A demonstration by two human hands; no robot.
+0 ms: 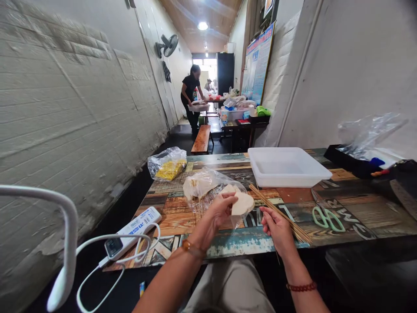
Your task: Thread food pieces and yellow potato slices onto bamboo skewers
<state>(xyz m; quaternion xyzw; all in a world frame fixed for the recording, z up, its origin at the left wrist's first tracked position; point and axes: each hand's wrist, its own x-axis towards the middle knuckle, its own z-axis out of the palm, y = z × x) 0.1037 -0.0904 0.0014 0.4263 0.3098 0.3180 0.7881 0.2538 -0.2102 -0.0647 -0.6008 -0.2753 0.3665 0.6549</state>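
Note:
My left hand [220, 209] is closed on a pale, flat round piece of food [243, 203], held just above the patterned wooden table [358, 208]. It sits at the mouth of a clear plastic bag [203, 184] with more pale pieces inside. My right hand [276, 226] is closed in a pinch on a thin bamboo skewer, whose lower end pokes down below the hand. Beside it a bundle of bamboo skewers [280, 213] lies slantwise on the table.
A white plastic tray [286, 167] stands behind the skewers. Green-handled scissors [327, 217] lie to the right. A bag of yellow food [167, 164] and a white power strip [133, 232] with cable sit left. A person in black stands far down the aisle by a bench [201, 139].

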